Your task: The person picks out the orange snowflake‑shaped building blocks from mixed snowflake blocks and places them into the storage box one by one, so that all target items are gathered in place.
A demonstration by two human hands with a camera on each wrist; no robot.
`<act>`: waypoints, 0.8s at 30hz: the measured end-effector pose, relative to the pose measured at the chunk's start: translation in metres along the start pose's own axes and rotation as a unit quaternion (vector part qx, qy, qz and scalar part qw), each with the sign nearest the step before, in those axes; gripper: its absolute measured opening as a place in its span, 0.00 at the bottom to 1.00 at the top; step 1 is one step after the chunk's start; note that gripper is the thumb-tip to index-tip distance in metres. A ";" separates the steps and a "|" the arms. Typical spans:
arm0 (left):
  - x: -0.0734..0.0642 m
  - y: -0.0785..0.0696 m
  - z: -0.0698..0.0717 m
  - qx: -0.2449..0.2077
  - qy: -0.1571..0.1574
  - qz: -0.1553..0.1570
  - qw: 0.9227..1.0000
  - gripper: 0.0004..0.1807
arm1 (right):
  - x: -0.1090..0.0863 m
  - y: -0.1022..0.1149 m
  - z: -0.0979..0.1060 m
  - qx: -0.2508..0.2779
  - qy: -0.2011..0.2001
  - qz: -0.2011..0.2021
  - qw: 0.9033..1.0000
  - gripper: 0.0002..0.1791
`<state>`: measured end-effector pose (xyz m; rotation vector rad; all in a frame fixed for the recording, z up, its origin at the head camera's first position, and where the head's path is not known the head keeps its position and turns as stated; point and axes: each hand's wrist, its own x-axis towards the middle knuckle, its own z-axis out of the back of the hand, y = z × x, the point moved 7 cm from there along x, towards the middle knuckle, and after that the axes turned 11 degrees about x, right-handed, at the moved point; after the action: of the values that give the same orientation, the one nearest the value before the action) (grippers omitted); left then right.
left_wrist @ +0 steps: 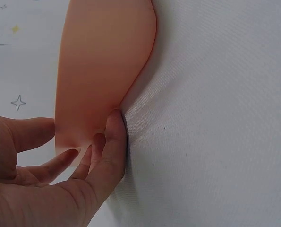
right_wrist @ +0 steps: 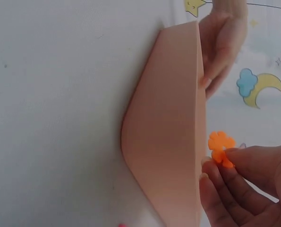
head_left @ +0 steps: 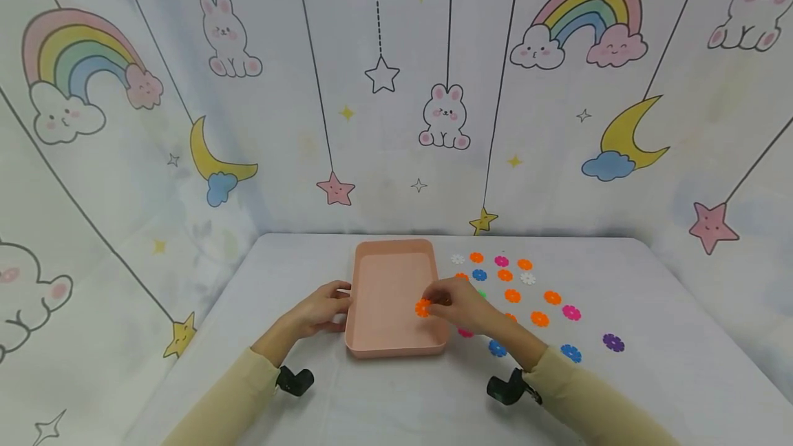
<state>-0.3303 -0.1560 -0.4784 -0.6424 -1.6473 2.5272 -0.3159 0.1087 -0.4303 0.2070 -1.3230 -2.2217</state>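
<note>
A pink rectangular tray [head_left: 392, 298] lies on the white table. My left hand [head_left: 323, 306] is at the tray's left side; in the left wrist view its fingertips touch the outer wall [left_wrist: 102, 56] and the thumb is at the rim. Over the tray's right part, my right hand [head_left: 460, 303] pinches an orange flower-shaped plastic disc [head_left: 423, 308] between thumb and fingers. The right wrist view shows that orange disc [right_wrist: 220, 144] upright, just beyond the tray's near rim. Inside, the visible tray floor is bare.
Several flower-shaped discs lie spread on the table right of the tray, among them a purple one [head_left: 613, 343], a blue one [head_left: 571, 353], a pink one [head_left: 571, 312] and a white one [head_left: 528, 279]. Some are partly hidden by the right arm. A patterned cloth backdrop [head_left: 396, 136] stands behind.
</note>
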 end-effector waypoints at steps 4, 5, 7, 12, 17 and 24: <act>0.000 0.001 0.000 -0.001 -0.001 0.004 1.000 0.25 | 0.005 0.003 -0.008 -0.007 0.001 0.001 1.000 0.06; 0.000 0.000 0.001 0.000 -0.001 0.005 1.000 0.25 | 0.006 0.004 -0.010 -0.006 0.003 0.001 1.000 0.06; 0.000 0.000 0.001 0.000 -0.002 0.007 1.000 0.24 | 0.008 0.004 -0.014 -0.005 0.004 -0.001 1.000 0.06; -0.001 -0.001 0.000 0.006 -0.001 0.006 1.000 0.25 | 0.015 0.002 -0.025 -0.003 0.007 -0.012 1.000 0.06; -0.001 -0.002 0.001 0.004 -0.001 0.006 1.000 0.24 | 0.021 0.003 -0.033 0.010 0.006 -0.005 1.000 0.06; -0.001 -0.002 0.000 0.008 0.000 0.004 1.000 0.24 | 0.029 0.001 -0.046 0.016 0.006 -0.012 1.000 0.08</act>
<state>-0.3295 -0.1558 -0.4759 -0.6490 -1.6268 2.5415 -0.3220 0.0581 -0.4488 0.2481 -1.3566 -2.2173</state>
